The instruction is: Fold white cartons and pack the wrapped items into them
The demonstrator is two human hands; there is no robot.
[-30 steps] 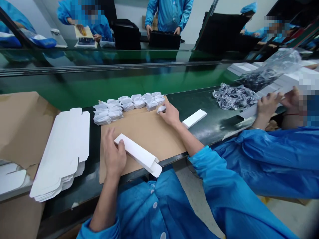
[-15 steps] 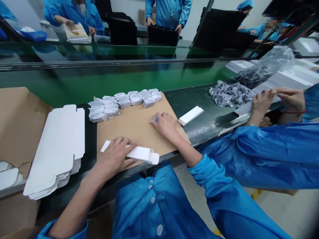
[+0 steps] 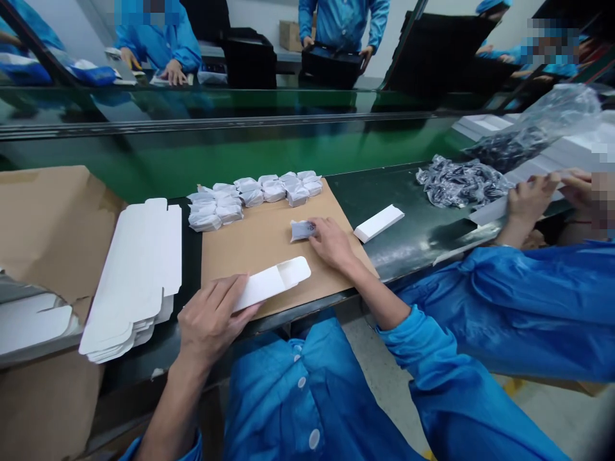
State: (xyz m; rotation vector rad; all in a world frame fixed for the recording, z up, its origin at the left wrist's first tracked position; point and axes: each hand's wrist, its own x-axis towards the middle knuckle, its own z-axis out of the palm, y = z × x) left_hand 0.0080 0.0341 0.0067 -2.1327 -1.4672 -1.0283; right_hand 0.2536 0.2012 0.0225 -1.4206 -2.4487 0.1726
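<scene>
- the left hand (image 3: 211, 320) holds the slim white carton (image 3: 276, 282) at its near end; the fingers are curled around it and the thumb lies on top. the carton rests on the cardboard sheet (image 3: 259, 253), its open flap end toward the right hand.
- the right hand (image 3: 334, 243) pinches one wrapped packet (image 3: 302, 230) at its edge with thumb and fingertips. the packet lies on the sheet, near the carton's mouth but not inside.
- done, as i judge: one closed white box (image 3: 378, 223) lies on the dark table edge beside the sheet.
- left: this packet is not yet in the carton, the row of packets (image 3: 254, 192) waits at the far edge of the sheet, and the stack of flat cartons (image 3: 137, 275) is unfolded.
- compared with half a second ago, the carton is turned so that its mouth faces the packet, and the packet, then hidden under the right hand, now shows beside the fingers.
</scene>
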